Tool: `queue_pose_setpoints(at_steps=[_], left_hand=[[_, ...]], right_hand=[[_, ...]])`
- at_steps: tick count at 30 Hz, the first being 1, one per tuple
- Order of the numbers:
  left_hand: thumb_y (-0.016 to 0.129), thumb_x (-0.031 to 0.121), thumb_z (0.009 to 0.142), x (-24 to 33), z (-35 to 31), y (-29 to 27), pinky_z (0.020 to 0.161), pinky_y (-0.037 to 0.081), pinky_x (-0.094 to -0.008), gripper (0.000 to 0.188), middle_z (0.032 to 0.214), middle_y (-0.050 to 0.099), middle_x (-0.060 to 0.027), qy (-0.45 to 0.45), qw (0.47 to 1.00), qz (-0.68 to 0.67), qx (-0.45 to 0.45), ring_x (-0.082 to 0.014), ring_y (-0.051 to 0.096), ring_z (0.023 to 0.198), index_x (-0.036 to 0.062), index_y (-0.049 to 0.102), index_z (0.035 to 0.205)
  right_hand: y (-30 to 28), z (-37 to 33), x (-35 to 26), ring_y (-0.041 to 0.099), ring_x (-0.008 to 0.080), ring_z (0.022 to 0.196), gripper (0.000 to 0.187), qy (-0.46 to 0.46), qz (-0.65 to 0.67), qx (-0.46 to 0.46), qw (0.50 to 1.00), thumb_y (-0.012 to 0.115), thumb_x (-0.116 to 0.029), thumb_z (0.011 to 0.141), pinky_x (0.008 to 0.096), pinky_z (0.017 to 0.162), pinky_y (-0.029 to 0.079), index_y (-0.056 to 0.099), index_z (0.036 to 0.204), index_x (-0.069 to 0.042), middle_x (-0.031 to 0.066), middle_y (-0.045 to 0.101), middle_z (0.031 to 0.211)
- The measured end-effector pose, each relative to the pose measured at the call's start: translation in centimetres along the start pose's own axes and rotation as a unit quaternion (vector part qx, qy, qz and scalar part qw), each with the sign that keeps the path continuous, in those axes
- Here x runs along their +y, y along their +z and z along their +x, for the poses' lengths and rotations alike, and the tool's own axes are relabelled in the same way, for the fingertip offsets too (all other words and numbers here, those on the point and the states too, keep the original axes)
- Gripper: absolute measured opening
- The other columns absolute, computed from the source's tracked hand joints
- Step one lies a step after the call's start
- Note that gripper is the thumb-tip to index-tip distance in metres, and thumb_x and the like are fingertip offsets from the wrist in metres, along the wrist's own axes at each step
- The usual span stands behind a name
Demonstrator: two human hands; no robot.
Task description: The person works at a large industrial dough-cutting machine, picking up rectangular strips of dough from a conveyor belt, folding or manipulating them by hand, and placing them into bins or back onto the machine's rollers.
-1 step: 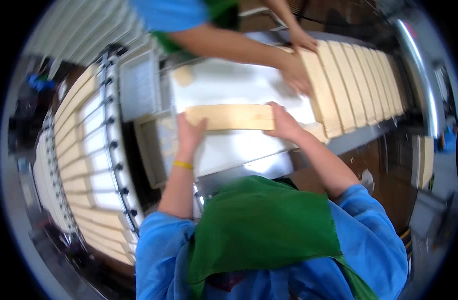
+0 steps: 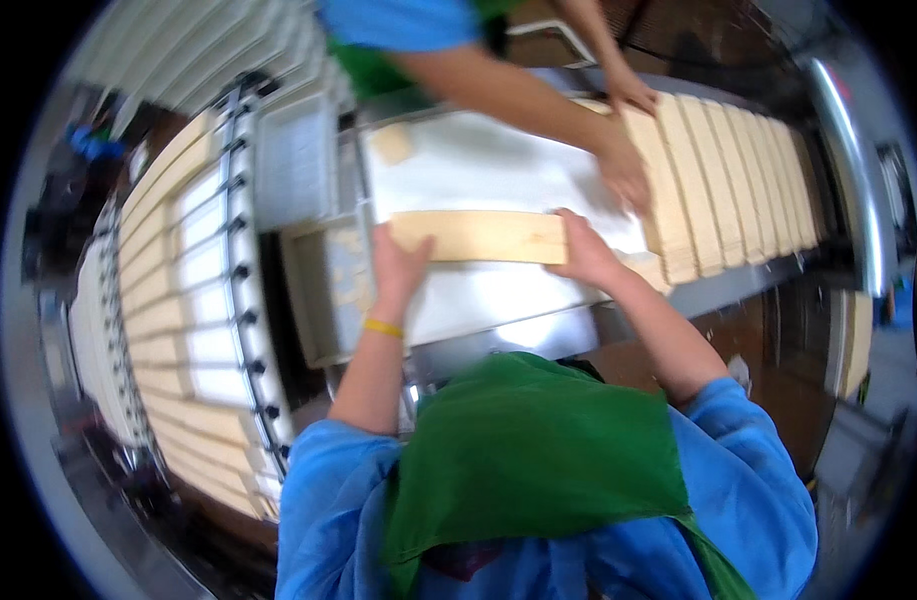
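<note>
Between my hands is a pale wooden board [image 2: 483,237], long and narrow, lying crosswise over a white work surface [image 2: 458,300]. My left hand [image 2: 402,262] grips its left end, with the thumb near the front edge. At the right end, my right hand [image 2: 585,250] is closed around the short edge. Whether it is one board or several thin sheets together, I cannot tell. Beyond my right hand, a co-worker's hand [image 2: 623,175] reaches down beside a row of stacked pale boards [image 2: 723,185]. The co-worker's other hand [image 2: 633,92] touches the top of that row.
A small pale piece [image 2: 390,143] lies at the surface's far left corner. To the left stand a white bin [image 2: 296,165] and a tray with pale scraps [image 2: 318,290]. Farther left, a rack [image 2: 240,250] with black knobs holds boards. A shiny metal tube [image 2: 858,180] rises at right.
The whole view has shifted slightly, so everything appears a little farther right and lower. My grip on the board looks the same.
</note>
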State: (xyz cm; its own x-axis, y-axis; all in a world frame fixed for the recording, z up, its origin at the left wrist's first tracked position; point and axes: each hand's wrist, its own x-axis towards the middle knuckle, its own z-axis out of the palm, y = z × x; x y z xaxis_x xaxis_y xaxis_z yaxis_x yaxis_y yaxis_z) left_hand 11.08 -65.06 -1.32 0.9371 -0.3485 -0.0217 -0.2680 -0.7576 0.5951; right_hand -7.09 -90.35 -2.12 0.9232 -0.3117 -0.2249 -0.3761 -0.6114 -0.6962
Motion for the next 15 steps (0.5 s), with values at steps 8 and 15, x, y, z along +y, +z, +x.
queue_pose_setpoints(at_steps=[8,15], left_hand=[[0.075,0.03,0.075,-7.3,-4.5,-12.4,0.089,0.044,-0.0391,0.061,0.109,0.058,-0.0211,-0.056,0.975,-0.115,0.181,-0.0335,0.056,0.103,-0.0027,0.047,0.119],[0.054,0.027,0.091,-24.0,-6.6,-25.5,0.083,0.045,-0.0364,0.033,0.096,0.062,-0.0191,-0.109,0.932,-0.124,0.323,-0.0292,0.058,0.088,-0.0045,0.058,0.101]], right_hand=[[6.3,-0.9,-12.8,0.049,0.0332,0.114,0.086,-0.092,0.039,-0.037,0.994,0.08,-0.017,0.066,0.0388,0.096,0.043,0.031,0.136,-0.006,0.0208,0.044,0.126],[16.6,-0.7,-25.1,0.042,0.0329,0.121,0.056,-0.179,0.227,-0.144,0.946,0.061,-0.022,0.086,0.0412,0.104,0.034,0.037,0.133,-0.004,0.0215,0.042,0.128]])
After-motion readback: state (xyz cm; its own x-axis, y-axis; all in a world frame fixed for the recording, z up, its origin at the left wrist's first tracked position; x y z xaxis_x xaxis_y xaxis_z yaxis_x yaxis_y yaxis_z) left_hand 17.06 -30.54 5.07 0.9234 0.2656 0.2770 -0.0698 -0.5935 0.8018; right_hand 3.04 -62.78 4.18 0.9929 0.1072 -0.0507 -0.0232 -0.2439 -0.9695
